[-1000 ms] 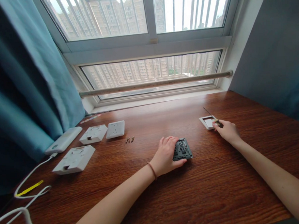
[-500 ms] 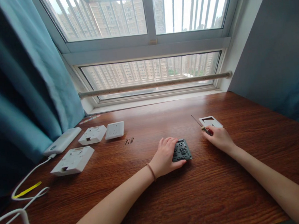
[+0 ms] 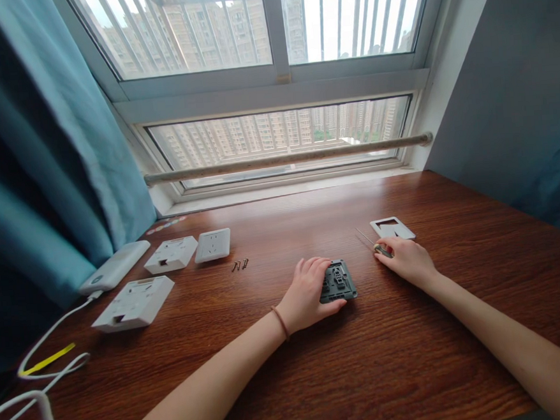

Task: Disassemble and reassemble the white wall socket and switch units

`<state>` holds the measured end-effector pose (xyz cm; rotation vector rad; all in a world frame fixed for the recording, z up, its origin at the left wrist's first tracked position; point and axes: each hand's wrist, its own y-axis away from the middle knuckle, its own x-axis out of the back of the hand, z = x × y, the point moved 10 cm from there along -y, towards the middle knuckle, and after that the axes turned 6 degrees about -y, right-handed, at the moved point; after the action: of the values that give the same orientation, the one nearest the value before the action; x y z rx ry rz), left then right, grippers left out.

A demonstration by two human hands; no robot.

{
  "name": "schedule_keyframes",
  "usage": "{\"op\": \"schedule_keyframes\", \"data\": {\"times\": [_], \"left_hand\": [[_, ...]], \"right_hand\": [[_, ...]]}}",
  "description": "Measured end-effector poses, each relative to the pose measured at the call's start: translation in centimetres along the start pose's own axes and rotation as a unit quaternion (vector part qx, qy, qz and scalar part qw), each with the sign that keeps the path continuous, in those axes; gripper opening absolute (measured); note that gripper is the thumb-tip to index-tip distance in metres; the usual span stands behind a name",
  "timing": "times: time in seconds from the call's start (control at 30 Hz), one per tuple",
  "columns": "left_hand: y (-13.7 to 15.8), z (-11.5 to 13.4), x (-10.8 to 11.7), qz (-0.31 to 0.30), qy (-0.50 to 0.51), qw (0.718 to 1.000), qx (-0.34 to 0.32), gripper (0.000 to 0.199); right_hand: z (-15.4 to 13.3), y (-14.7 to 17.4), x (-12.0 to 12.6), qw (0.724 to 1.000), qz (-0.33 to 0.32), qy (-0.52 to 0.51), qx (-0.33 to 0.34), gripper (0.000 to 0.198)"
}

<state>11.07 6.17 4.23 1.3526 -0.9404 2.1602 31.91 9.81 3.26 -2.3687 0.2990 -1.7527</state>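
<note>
My left hand [image 3: 309, 294] grips a dark grey socket back plate [image 3: 341, 281] flat on the table, thumb at its near edge and fingers over its left and far side. That side of the plate is hidden under the fingers. To the right, my right hand [image 3: 405, 260] is closed around the handle of a screwdriver [image 3: 381, 249], whose thin shaft points away and to the left. Just beyond this hand lies a white cover frame [image 3: 392, 226], partly hidden by the fingers.
Several small screws [image 3: 240, 264] lie left of my left hand. Farther left are a white socket panel [image 3: 212, 245], two white mounting boxes [image 3: 171, 255] [image 3: 134, 303], and a white power bank [image 3: 115, 267] with a cable [image 3: 52, 322]. A blue curtain [image 3: 64, 135] hangs at the left.
My right hand and the screwdriver have come slightly nearer, away from the white cover frame. The left hand keeps its grip on the grey plate. The view has shifted a little.
</note>
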Motion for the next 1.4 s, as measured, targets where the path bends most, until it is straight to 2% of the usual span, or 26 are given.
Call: {"op": "schedule_keyframes", "data": {"times": [0.43, 0.7, 0.93, 1.23, 1.3, 1.4], "left_hand": [[0.1, -0.1, -0.1, 0.0, -0.002, 1.0, 0.001, 0.068], [0.1, -0.1, 0.0, 0.0, 0.0, 1.0, -0.002, 0.069], [0.1, 0.4, 0.2, 0.0, -0.001, 1.0, -0.022, 0.078], [0.1, 0.0, 0.0, -0.006, -0.033, 0.999, 0.007, 0.079], [0.1, 0.0, 0.0, -0.005, -0.031, 0.999, 0.008, 0.079], [0.2, -0.1, 0.0, 0.0, -0.023, 1.0, 0.012, 0.08]], "right_hand": [[1.6, -0.1, 0.6, 0.994, 0.009, 0.085, -0.062, 0.026], [1.5, -0.1, 0.7, 0.994, 0.014, 0.091, -0.057, 0.024], [1.1, -0.1, 0.8, 0.994, 0.024, 0.092, -0.044, 0.031], [0.3, 0.0, 1.7, 0.995, 0.078, 0.067, 0.004, 0.026], [-0.7, 0.2, 2.1, 0.995, 0.094, 0.019, 0.04, 0.022], [-3.8, 1.3, 2.5, 0.981, 0.09, -0.104, 0.139, 0.021]]}}
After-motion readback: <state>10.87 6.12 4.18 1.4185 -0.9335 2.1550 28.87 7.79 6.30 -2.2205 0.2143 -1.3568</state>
